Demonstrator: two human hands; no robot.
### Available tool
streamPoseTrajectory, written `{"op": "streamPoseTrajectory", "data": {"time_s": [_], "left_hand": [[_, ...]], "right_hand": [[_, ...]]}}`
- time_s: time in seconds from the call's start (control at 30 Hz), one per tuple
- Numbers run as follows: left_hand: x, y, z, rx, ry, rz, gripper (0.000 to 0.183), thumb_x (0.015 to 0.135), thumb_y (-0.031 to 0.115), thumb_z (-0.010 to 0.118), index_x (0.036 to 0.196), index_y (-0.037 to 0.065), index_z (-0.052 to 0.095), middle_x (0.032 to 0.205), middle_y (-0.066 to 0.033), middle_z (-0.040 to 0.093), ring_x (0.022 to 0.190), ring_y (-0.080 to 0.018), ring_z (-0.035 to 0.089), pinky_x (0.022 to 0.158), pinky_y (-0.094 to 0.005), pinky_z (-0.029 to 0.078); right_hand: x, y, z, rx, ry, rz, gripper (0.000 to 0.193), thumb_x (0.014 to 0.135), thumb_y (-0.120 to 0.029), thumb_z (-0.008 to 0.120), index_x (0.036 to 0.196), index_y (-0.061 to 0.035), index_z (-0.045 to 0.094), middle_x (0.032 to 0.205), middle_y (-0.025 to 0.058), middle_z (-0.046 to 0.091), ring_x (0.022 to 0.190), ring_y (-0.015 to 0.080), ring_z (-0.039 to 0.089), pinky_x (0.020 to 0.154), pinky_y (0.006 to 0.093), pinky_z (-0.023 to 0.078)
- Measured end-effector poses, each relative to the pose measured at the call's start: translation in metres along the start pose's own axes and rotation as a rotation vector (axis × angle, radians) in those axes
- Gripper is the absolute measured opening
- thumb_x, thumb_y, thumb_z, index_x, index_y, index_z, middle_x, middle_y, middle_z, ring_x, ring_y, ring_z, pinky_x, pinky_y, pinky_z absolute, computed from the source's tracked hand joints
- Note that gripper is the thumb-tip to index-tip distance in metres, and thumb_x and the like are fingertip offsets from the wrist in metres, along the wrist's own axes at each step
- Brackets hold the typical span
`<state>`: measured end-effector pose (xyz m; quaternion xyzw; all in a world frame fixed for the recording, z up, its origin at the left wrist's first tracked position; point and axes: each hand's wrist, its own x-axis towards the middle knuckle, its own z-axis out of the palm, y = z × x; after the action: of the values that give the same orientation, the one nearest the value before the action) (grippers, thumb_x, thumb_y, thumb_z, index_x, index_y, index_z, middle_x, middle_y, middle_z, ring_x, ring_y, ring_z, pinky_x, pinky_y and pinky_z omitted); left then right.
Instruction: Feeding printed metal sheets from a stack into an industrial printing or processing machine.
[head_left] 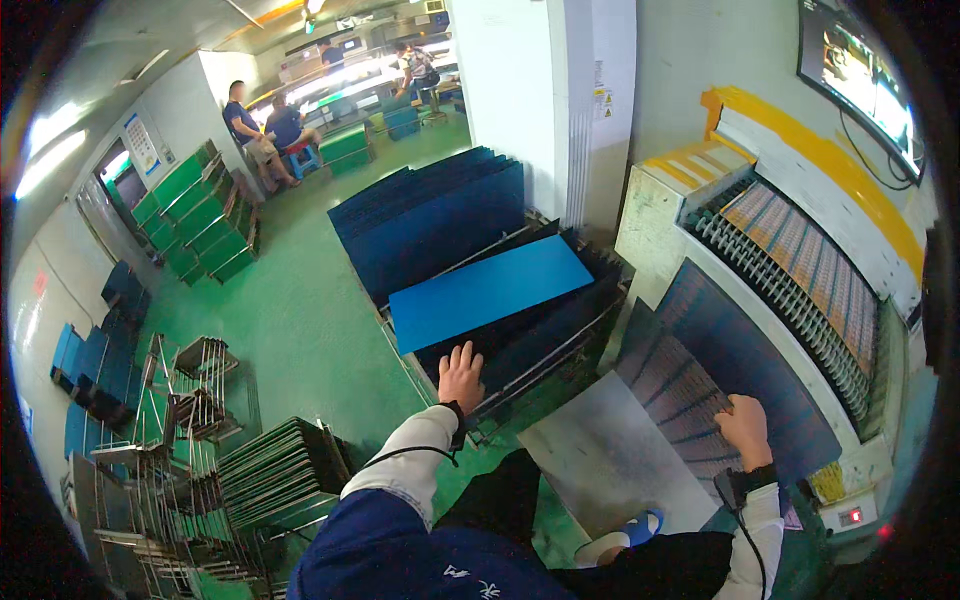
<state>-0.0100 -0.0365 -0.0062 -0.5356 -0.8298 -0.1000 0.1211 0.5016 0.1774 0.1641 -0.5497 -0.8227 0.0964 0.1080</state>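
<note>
My left hand (461,376) is open, its fingers spread just below the lower edge of a bright blue panel (490,290). I cannot tell whether the fingertips touch anything there. That panel lies tilted across the dark upright panels (540,335) packed in a wheeled rack. Closed at the edge of a thin panel with a rusty grid pattern (668,400), my right hand (745,432) has its thumb on top. A dark blue sheet (760,370) stands behind the patterned panel. Below it slants a bare grey metal plate (618,450).
A machine with a rolling conveyor (790,290) carries patterned panels at right, under a wall screen (865,80). More dark panels (435,220) fill the rack's far part. Metal racks (200,470) stand at left, green crates (200,220) farther back. Several people (285,125) are far off.
</note>
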Motion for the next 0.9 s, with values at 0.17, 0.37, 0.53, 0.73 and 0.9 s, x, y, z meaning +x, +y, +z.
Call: {"op": "streamPoseTrajectory", "data": {"time_s": [0.17, 0.37, 0.53, 0.73, 0.9], "left_hand": [[-0.002, 0.001, 0.002, 0.001, 0.035, -0.004, 0.064, 0.077, 0.024, 0.080, 0.136, 0.010, 0.060, 0.158, -0.0169, 0.045, 0.145, -0.0378, 0.041, 0.115, -0.0554, 0.035], [-0.003, -0.002, 0.005, 0.011, 0.036, 0.004, 0.064, 0.078, 0.024, 0.079, 0.137, 0.009, 0.060, 0.159, -0.0166, 0.044, 0.145, -0.0381, 0.041, 0.116, -0.0559, 0.034], [0.001, 0.002, 0.003, 0.020, 0.023, 0.007, 0.066, 0.078, 0.024, 0.079, 0.138, 0.008, 0.057, 0.159, -0.0173, 0.043, 0.145, -0.0380, 0.041, 0.116, -0.0560, 0.034], [0.000, 0.003, -0.004, -0.021, 0.006, -0.001, 0.061, 0.079, 0.017, 0.073, 0.138, 0.009, 0.059, 0.160, -0.0176, 0.044, 0.144, -0.0386, 0.043, 0.115, -0.0558, 0.035], [-0.001, 0.000, 0.000, -0.023, 0.011, -0.014, 0.064, 0.078, 0.019, 0.075, 0.139, 0.010, 0.058, 0.160, -0.0177, 0.044, 0.146, -0.0390, 0.042, 0.115, -0.0564, 0.034]], "right_hand": [[0.000, -0.002, -0.001, -0.064, -0.018, 0.016, 0.022, 0.077, -0.022, 0.078, 0.087, -0.0028, 0.074, 0.091, 0.0228, 0.073, 0.091, 0.0442, 0.071, 0.082, 0.0541, 0.055], [-0.007, 0.016, -0.021, 0.041, 0.140, -0.023, 0.022, 0.074, -0.022, 0.079, 0.083, -0.0024, 0.072, 0.084, 0.0222, 0.072, 0.084, 0.0434, 0.070, 0.075, 0.0535, 0.053], [-0.022, 0.056, -0.053, 0.359, 0.341, 0.085, 0.026, 0.077, -0.019, 0.085, 0.082, 0.0014, 0.068, 0.077, 0.0115, 0.068, 0.071, 0.0264, 0.065, 0.069, 0.0419, 0.050], [-0.053, 0.059, -0.096, 1.144, 0.607, 0.307, 0.040, 0.094, -0.024, 0.081, 0.122, 0.0019, 0.069, 0.114, 0.0109, 0.070, 0.102, 0.0167, 0.062, 0.090, 0.0363, 0.050], [-0.062, 0.042, -0.097, 1.039, 0.725, 0.194, 0.049, 0.097, -0.022, 0.075, 0.140, -0.0017, 0.063, 0.131, 0.0091, 0.067, 0.112, 0.0225, 0.066, 0.090, 0.0320, 0.054]]}}
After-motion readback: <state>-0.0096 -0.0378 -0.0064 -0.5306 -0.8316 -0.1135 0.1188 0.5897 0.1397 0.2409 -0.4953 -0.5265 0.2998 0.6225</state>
